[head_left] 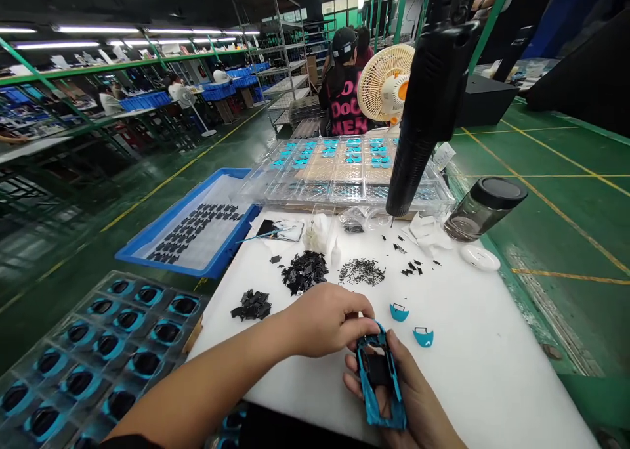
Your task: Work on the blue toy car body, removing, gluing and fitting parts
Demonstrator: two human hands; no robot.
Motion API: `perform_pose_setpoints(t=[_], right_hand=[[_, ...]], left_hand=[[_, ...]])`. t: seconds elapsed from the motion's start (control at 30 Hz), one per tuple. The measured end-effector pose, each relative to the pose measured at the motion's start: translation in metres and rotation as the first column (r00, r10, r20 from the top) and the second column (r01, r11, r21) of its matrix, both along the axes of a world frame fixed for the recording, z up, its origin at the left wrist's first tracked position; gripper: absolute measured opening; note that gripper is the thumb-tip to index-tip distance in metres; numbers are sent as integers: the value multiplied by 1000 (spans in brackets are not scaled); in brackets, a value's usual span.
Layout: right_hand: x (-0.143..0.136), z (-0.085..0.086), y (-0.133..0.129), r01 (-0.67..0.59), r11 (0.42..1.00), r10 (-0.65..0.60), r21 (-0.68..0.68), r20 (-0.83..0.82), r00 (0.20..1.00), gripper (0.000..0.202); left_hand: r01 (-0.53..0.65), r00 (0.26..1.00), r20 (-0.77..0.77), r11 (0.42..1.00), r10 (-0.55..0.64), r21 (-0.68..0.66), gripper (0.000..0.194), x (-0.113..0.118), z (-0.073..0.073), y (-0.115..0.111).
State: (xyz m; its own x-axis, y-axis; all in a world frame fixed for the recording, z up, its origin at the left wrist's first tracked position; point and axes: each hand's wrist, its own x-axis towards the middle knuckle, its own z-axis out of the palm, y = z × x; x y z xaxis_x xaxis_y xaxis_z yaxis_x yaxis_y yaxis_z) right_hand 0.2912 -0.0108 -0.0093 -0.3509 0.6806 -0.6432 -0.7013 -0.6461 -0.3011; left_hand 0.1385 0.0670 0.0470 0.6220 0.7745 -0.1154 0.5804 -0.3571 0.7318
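Observation:
My right hand (411, 377) holds a blue toy car body shell (369, 403) with black inner parts, its underside facing up, fingers wrapped round both sides. My left hand (329, 318) reaches across to the shell's far end, thumb and fingers pinched there; whatever lies between them is hidden. Just right of the shell lie two small blue pieces with black frames, one nearer (423, 337) and one farther (399, 312). Beyond my left hand are a heap of black plastic parts (304, 273) and a scatter of tiny dark screw-like pieces (363, 272). Another black heap (251, 304) sits left of my wrist.
A black powered tool (426, 101) hangs over the white table (492, 370). Clear trays (344, 190) with blue parts stand behind, a jar (485, 206) at right. Left are a blue bin (221, 258) and a tray of blue shells (93, 350). A co-worker (342, 88) sits beyond.

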Motion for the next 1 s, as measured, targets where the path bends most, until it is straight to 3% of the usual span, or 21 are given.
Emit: perform_pose_setpoints(t=[0.17,0.23,0.3,0.4,0.43,0.5,0.57,0.67,0.83,1.0], right_hand=[[-17,3,4,179,984,-179,-13,-76,981,25],[-21,7,7,202,979,-204,-23,-80,976,25],[-25,11,9,196,979,-199,-51,-63,978,29],[-30,13,10,205,976,-208,-70,-51,977,33],[-32,12,9,216,974,-220,-73,-56,974,34],[-35,10,9,252,964,-257,-85,-53,965,33],[-37,7,8,294,951,-299,-96,-35,954,34],[-38,7,7,348,931,-351,-107,-4,937,35],[-38,7,5,388,914,-390,-121,5,921,32],[-41,2,7,411,908,-410,-78,19,912,31]], left_hand=[[1,999,-49,994,4,111,22,0,3,6],[-92,995,46,975,85,202,25,0,11,9],[-314,934,271,897,233,311,26,4,22,17],[-640,709,617,679,341,360,47,20,44,46],[-647,677,665,686,316,332,55,28,50,60],[-553,638,738,797,219,241,57,43,61,89],[-315,606,795,926,27,209,52,54,67,113],[-43,500,852,978,-157,206,45,58,68,126],[33,482,867,992,-125,125,45,35,70,90],[68,484,874,993,49,-93,49,22,65,38]])
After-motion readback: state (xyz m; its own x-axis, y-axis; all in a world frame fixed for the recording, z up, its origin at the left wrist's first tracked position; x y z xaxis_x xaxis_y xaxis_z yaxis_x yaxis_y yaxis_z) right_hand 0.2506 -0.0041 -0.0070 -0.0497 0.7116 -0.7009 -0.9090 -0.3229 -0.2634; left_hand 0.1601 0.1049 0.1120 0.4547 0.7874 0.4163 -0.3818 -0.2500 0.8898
